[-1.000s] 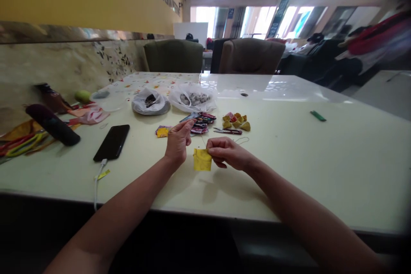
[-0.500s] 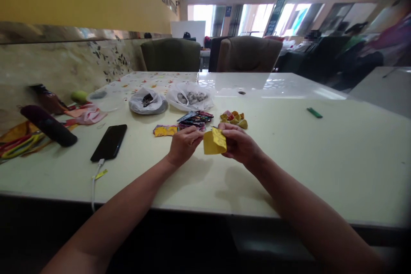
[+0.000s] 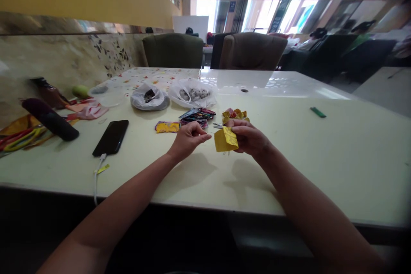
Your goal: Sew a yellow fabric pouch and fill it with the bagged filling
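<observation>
My right hand (image 3: 248,137) pinches a folded piece of yellow patterned cloth (image 3: 225,139) above the table. Small thread loops hang below the cloth. Left of it, my left hand (image 3: 190,139) is closed in a pinch, with a thin thread (image 3: 211,132) at its fingertips leading toward the cloth; whether a needle is there too I cannot tell. Metal scissor blades (image 3: 217,126) show just behind the cloth; their handles are hidden. Beyond my hands lie a pile of dark patterned cloth pieces (image 3: 197,115), a yellow and purple cloth stack (image 3: 167,127) and several small yellow and red cloth pieces (image 3: 236,114).
Two white plastic bags, one with dark bits (image 3: 149,96) and one with grey-white stuffing (image 3: 193,95), stand farther back. A charging phone (image 3: 111,138), a dark oblong case (image 3: 49,119) and a bottle (image 3: 49,92) are at left. A green object (image 3: 317,112) lies right. Chairs line the far edge.
My left hand and the cloth have come apart, with the thread now showing between them. My right hand and the cloth have shifted slightly right. The scissor blades show more clearly.
</observation>
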Demonstrator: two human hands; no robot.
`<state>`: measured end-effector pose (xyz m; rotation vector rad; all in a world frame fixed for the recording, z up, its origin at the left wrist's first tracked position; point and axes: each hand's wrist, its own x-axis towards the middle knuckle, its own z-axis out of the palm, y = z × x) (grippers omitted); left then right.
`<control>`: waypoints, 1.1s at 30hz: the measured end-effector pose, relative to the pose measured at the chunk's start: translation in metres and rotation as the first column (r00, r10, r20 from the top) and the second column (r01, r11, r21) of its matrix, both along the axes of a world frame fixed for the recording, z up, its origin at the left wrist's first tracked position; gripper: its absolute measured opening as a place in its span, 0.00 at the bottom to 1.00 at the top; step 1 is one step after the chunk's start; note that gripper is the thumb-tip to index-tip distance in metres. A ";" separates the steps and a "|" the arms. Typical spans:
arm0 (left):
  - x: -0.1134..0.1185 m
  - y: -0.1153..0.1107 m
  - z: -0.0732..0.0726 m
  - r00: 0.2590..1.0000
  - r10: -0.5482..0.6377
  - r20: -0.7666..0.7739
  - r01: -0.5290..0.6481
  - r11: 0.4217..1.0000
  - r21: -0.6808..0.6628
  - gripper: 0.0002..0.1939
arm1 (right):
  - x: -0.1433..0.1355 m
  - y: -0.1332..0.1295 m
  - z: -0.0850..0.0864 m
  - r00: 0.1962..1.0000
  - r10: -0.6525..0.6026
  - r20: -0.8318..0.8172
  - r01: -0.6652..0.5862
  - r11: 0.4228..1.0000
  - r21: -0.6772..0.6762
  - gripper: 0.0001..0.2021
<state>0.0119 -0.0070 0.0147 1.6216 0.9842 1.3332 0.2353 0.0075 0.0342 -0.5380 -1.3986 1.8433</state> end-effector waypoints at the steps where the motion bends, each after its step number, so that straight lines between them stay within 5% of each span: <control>1: 0.000 0.000 0.000 1.000 -0.010 0.012 0.010 1.000 -0.022 0.18 | 0.001 0.001 -0.001 1.000 -0.010 0.000 0.010 1.000 -0.002 0.13; 12: 0.002 0.001 -0.001 0.982 -0.051 0.184 0.068 0.994 -0.090 0.23 | -0.003 0.008 -0.004 0.938 -0.329 -0.108 0.329 0.944 -0.015 0.11; 24: 0.008 -0.004 0.003 0.902 -0.124 0.414 0.150 0.988 -0.031 0.17 | -0.014 0.007 -0.006 0.925 -0.355 -0.134 0.347 0.935 -0.078 0.11; 33: 0.004 -0.004 0.009 0.826 -0.048 0.562 0.163 0.974 -0.156 0.21 | -0.015 0.006 -0.004 0.881 -0.426 -0.207 0.421 0.904 -0.073 0.13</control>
